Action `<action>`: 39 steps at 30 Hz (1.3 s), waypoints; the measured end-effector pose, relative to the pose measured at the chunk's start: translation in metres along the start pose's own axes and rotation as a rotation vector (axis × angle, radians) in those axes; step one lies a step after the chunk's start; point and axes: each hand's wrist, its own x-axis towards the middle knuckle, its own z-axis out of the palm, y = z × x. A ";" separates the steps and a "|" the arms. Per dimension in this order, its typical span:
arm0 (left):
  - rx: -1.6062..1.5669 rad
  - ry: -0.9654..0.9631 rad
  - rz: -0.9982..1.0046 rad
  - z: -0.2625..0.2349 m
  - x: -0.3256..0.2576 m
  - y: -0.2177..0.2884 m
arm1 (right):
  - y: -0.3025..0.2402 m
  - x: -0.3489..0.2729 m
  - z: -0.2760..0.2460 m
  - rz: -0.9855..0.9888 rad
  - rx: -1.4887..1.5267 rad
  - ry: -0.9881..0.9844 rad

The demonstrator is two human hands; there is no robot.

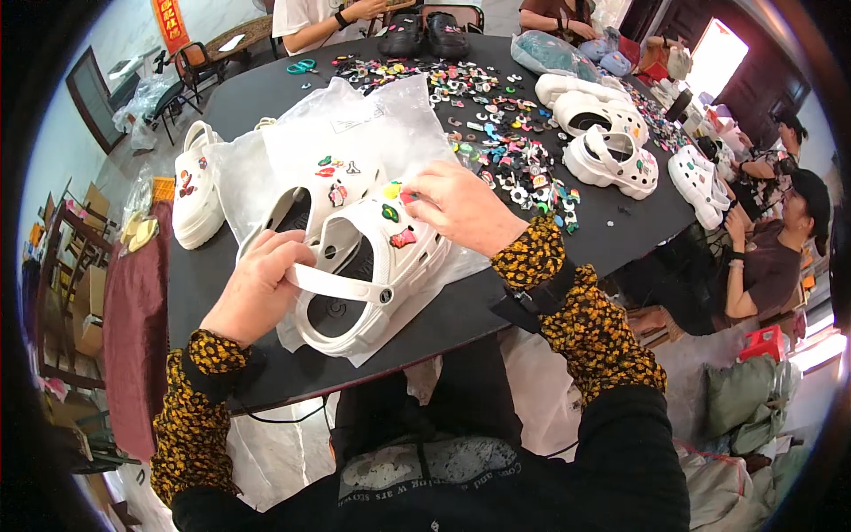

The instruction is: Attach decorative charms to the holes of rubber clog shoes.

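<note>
A white clog [430, 259] with charms on its upper lies in front of me, its heel toward me. My left hand [261, 288] is closed round the left end of its heel strap [341, 285]. At the toe, my right hand [465, 208] pinches a small red shoe charm, mostly hidden by the fingers. A yellow charm [392, 190], a green one [389, 213] and a red-pink one [402, 238] sit beside those fingertips. Behind lies a second white clog [362, 183] with several charms, partly covered by the first. Both rest on a clear plastic bag [310, 133].
Loose charms [523, 160] spread over the dark table [612, 230]. Another white clog [197, 191] stands at left, more white clogs [612, 164] at right, black clogs [424, 35] at the far edge. Teal scissors [301, 66] lie far left. Other people [771, 239] sit round the table.
</note>
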 end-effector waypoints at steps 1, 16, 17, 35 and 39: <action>0.018 -0.021 -0.002 -0.004 0.000 0.001 | 0.000 -0.001 0.002 0.022 0.006 0.015; -0.227 0.140 -0.229 0.030 0.022 0.067 | 0.023 -0.043 -0.019 0.347 0.157 0.259; -0.237 0.134 -0.293 0.034 0.028 0.062 | 0.028 -0.052 -0.025 0.427 0.240 0.242; 0.068 0.022 -0.142 0.060 0.027 0.064 | -0.028 -0.048 -0.011 0.402 0.492 0.277; 0.036 0.063 -0.105 0.064 0.024 0.062 | -0.025 -0.048 -0.005 0.354 0.471 0.326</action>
